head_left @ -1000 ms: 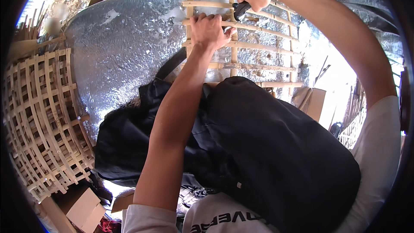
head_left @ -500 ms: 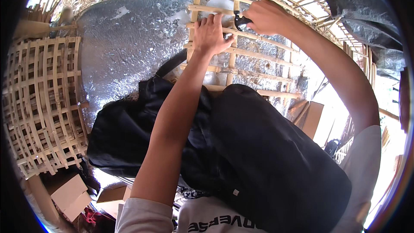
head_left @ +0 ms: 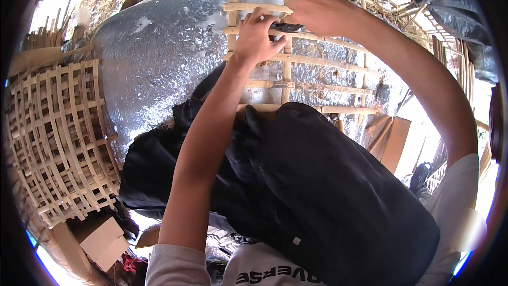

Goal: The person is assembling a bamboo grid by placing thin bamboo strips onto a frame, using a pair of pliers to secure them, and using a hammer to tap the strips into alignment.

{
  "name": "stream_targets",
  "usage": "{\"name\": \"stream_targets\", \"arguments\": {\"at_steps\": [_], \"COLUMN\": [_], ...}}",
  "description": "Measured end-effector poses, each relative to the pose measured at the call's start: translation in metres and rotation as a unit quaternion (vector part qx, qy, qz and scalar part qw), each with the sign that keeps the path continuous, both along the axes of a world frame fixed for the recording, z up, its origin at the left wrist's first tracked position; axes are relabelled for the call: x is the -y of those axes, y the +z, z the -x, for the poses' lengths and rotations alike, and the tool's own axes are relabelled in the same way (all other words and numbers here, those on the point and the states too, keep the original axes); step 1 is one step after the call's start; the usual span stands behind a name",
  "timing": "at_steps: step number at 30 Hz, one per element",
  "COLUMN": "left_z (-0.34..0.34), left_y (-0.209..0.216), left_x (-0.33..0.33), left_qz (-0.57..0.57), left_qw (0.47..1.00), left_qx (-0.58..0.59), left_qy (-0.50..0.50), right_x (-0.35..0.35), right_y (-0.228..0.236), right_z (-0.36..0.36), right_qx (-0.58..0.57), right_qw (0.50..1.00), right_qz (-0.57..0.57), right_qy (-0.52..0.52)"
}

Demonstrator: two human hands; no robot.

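Note:
A bamboo lattice (head_left: pixel 323 62) of long slats and crosspieces lies in front of me, its near edge at my legs. My left hand (head_left: pixel 257 37) is closed round a slat near a crossing, thumb and fingers curled about it. Close beside it, my right hand (head_left: pixel 323 13) grips a black-handled hand tool (head_left: pixel 290 27). The tool lies almost level over the same crossing, its end reaching toward my left fingertips. It resembles pliers or pincers, but its jaws are hard to make out. My right fingers are partly hidden behind the back of the hand.
Silvery foil sheeting (head_left: pixel 159 58) spreads under and left of the lattice. A second woven bamboo panel (head_left: pixel 58 137) stands at the left. Cardboard boxes lie at the lower left (head_left: pixel 103 243) and right (head_left: pixel 394 140). My black-clad legs (head_left: pixel 344 190) fill the near middle.
My right hand has turned over and moved slightly up, bringing the tool from upright to nearly level and closer to my left hand. The left fingers have curled more tightly.

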State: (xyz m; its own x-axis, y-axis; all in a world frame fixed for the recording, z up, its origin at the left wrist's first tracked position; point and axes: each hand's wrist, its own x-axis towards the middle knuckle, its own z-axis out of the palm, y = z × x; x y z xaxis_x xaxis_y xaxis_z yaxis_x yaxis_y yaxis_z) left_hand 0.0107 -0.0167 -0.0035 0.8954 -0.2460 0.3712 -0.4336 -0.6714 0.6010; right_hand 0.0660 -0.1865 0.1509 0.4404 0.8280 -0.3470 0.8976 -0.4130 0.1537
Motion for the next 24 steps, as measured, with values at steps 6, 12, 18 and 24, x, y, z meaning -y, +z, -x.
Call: {"name": "stream_targets", "arguments": {"at_steps": [6, 12, 18, 24], "left_z": [0.002, 0.000, -0.004, -0.006], "left_y": [-0.013, -0.003, -0.002, 0.031], "left_x": [-0.006, -0.009, -0.020, -0.007], "left_qz": [0.055, 0.074, 0.073, 0.054], "left_qw": [0.997, 0.992, 0.991, 0.972], "left_qx": [-0.003, -0.060, -0.043, -0.209], "left_qy": [-0.052, -0.081, -0.101, -0.090], "right_x": [-0.020, -0.028, -0.044, -0.056], "right_y": [-0.006, -0.039, -0.071, -0.059], "right_z": [-0.005, -0.001, 0.015, 0.022], "right_qx": [-0.223, -0.496, -0.268, -0.162], "right_qw": [0.904, 0.648, 0.700, 0.567], "right_qz": [-0.298, -0.496, -0.575, -0.654], "right_qy": [-0.213, -0.297, -0.327, -0.473]}}
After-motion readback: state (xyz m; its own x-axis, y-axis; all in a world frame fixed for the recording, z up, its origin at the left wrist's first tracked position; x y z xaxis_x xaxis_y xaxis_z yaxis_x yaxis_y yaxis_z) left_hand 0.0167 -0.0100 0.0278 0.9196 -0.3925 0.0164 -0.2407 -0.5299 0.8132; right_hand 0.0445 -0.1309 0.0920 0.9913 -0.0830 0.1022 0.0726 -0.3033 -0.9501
